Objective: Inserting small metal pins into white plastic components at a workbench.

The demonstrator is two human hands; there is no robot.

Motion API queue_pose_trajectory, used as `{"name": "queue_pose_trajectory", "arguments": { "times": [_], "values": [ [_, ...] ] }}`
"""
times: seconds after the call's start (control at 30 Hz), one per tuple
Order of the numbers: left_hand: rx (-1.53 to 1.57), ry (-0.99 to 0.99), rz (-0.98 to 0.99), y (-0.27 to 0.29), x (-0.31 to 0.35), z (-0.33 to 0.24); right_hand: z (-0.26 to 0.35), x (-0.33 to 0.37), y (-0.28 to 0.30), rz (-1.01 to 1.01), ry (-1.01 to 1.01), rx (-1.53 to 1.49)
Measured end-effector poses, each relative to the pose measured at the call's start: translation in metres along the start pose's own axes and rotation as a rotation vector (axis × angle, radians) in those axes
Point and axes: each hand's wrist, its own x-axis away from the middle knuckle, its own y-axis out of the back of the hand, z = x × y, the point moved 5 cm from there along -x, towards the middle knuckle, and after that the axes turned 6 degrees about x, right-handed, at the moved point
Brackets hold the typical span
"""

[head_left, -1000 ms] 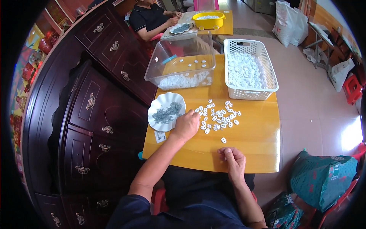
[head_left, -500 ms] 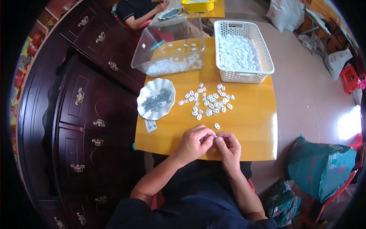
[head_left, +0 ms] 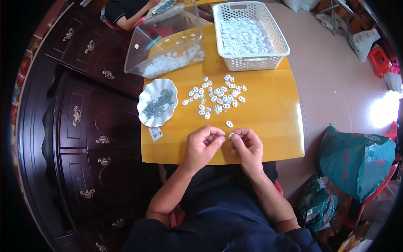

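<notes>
Both hands are close together over the table's near edge. My right hand (head_left: 248, 148) pinches a small white oval piece with dark holes (head_left: 231, 135) between thumb and fingers. My left hand (head_left: 204, 146) is a short way to its left, thumb and fingertips pressed together; whatever it pinches, if anything, is too small to see. Just beyond the fingers lies a single loose white oval piece (head_left: 229, 124). Farther off, several more white pieces (head_left: 219, 100) are scattered on the yellow table (head_left: 268, 130). At left stands a scalloped white dish (head_left: 145, 118) holding small grey parts (head_left: 158, 105).
A clear plastic bin (head_left: 131, 63) with white pieces and a white perforated basket (head_left: 279, 52) full of them stand at the far side. A printed card (head_left: 155, 133) lies by the dish. Dark drawers (head_left: 79, 138) line the left; another person's arm (head_left: 130, 21) shows beyond.
My hands have come slightly apart, and the white piece now shows in my right fingers. The whole view has shifted, so the table and its contents appear higher and more to the left.
</notes>
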Motion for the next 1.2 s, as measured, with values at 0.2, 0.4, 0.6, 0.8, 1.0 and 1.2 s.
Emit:
{"name": "queue_pose_trajectory", "arguments": {
  "times": [0.2, 0.4, 0.6, 0.8, 1.0, 1.2],
  "values": [
    [-0.062, -0.151, 0.079, -0.002, -0.005, -0.001, -0.002, 0.0, -0.002, 0.013, 0.006, 0.014],
    [-0.089, -0.084, 0.069, -0.003, -0.006, -0.007, -0.003, 0.001, 0.0, 0.02, -0.007, 0.101],
    [-0.103, -0.08, 0.084, -0.004, -0.006, -0.01, -0.003, 0.001, -0.002, 0.028, -0.008, 0.083],
    [-0.134, -0.106, 0.078, -0.004, -0.007, -0.012, -0.005, 0.001, -0.002, 0.034, -0.002, 0.091],
    [-0.174, -0.108, 0.101, -0.005, -0.008, -0.016, -0.008, 0.0, -0.001, 0.033, 0.007, 0.118],
    [-0.194, -0.114, 0.091, -0.005, -0.007, -0.017, -0.011, 0.0, 0.001, 0.027, 0.006, 0.169]
  ]
}}
